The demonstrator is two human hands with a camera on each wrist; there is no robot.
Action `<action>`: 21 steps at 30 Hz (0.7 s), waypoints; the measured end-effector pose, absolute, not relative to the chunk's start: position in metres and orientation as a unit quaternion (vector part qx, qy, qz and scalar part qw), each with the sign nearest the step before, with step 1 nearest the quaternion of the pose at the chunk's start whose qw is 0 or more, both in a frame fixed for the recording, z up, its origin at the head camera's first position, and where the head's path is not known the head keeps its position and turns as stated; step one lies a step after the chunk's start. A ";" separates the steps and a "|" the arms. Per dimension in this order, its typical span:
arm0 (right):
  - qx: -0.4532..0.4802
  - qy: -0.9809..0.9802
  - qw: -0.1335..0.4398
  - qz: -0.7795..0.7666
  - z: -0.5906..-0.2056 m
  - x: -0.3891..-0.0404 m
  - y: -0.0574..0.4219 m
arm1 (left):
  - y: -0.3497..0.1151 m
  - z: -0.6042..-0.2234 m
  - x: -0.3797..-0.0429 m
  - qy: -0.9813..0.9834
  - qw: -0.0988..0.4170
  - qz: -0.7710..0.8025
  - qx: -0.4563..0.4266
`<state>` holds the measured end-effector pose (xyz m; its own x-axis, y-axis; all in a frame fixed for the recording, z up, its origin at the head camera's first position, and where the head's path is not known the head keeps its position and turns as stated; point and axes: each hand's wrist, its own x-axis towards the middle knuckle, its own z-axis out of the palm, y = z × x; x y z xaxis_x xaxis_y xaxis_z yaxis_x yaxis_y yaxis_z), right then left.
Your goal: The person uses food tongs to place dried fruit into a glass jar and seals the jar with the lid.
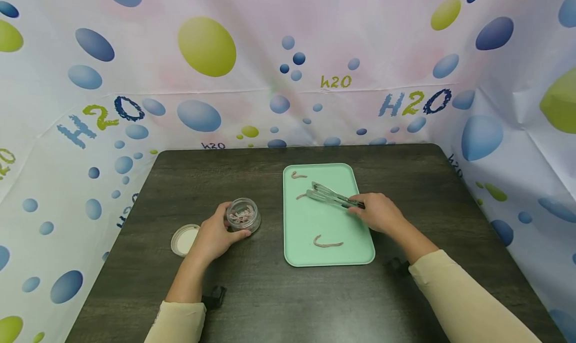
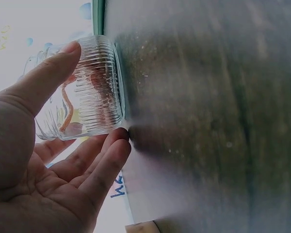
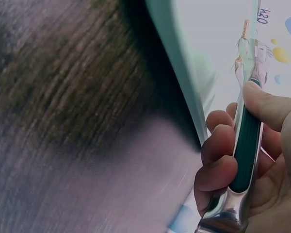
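My left hand holds a small open glass jar on the table, thumb on one side and fingers on the other. Several pinkish worms lie inside it, and one shows curved against the ribbed wall in the left wrist view. In my right hand is a pair of metal tongs with dark green handle grips. The tongs reach leftward over a mint-green tray, tips slightly apart beside a worm. Another worm lies near the tray's far left corner, and a hooked worm near its front.
A round pale lid lies on the dark wooden table, left of the jar and partly behind my left wrist. A white curtain with blue and green dots hangs along the table's back and sides.
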<state>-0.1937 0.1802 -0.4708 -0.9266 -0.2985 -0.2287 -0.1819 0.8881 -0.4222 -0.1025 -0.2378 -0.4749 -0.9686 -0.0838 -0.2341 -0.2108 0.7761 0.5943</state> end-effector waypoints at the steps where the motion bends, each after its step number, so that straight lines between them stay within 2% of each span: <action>1: -0.125 0.961 0.145 -0.200 -0.471 -0.194 0.180 | -0.238 -0.475 -0.103 0.937 0.098 0.325 -0.079; 12: -0.135 0.962 0.137 -0.196 -0.470 -0.192 0.179 | -0.239 -0.476 -0.104 0.938 0.099 0.322 -0.078; 21: -0.151 0.965 0.104 -0.188 -0.473 -0.186 0.177 | -0.239 -0.476 -0.104 0.938 0.100 0.322 -0.078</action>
